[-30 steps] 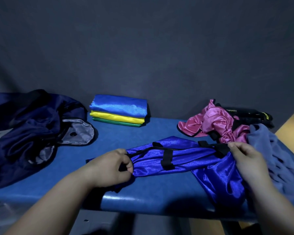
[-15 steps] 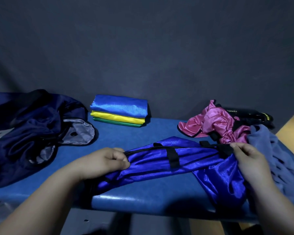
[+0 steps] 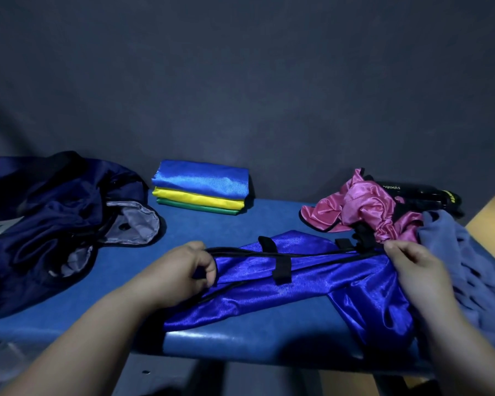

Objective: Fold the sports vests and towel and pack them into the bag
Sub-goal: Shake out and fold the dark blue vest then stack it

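A shiny royal-blue sports vest [image 3: 312, 284] with black trim lies stretched across the front of the blue bench [image 3: 240, 224]. My left hand [image 3: 180, 272] grips its left end, fingers curled round the black edge. My right hand [image 3: 415, 267] pinches its right end, where the cloth bunches and hangs over the bench's front edge. A crumpled pink vest [image 3: 355, 207] sits behind my right hand. The grey-blue towel [image 3: 466, 261] lies at the far right. The dark navy bag [image 3: 49, 221] lies open on the left.
A folded stack of blue, yellow and green vests [image 3: 203, 187] rests at the back centre against the dark backdrop. A black object with yellow lettering [image 3: 423, 192] lies behind the pink vest. The bench's front edge is just below my hands.
My left hand has shifted slightly right along the vest's edge and the cloth below it has spread out toward the front edge. My right hand has stayed in place.
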Demonstrator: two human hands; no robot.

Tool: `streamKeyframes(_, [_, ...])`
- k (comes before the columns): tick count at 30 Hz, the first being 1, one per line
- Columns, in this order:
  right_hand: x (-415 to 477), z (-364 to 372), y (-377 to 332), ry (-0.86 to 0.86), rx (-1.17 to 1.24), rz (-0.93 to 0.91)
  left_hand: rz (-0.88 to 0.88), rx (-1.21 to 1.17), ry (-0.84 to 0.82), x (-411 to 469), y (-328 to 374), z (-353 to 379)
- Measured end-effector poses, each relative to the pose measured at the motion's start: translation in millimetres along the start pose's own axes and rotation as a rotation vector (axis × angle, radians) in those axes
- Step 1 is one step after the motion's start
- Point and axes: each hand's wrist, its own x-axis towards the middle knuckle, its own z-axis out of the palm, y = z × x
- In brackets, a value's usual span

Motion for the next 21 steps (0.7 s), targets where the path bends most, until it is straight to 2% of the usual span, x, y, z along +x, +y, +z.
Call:
streamKeyframes(14, [0, -2, -1, -0.008, -0.029, -0.013, -0.044, 0.032, -0.302, -9, -5, -15])
streamKeyframes(21, [-1, -4, 0, -0.025, -0.006, -0.017, -0.024, -0.036, -0.210, -8, -15, -16])
